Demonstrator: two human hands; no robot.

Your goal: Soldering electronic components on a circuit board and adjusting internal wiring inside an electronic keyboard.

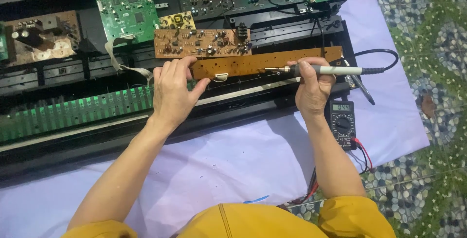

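Observation:
My left hand (173,88) grips the left end of a long brown circuit board strip (272,61), thumb and fingers pinching its edge. My right hand (313,86) is shut on a soldering iron (321,69) with a grey handle and black cord; its metal tip points left and touches the strip near its middle. Just behind the strip lies a second brown circuit board (202,42) covered with small components. Both boards rest over an opened black keyboard chassis (97,121).
A green circuit board (128,13) and other boards lie at the back of the chassis. A green key-contact strip (73,111) runs along the left. A black multimeter (342,121) with red and black leads sits on the lilac cloth (233,160) right of my arm. Pebble-patterned floor lies beyond.

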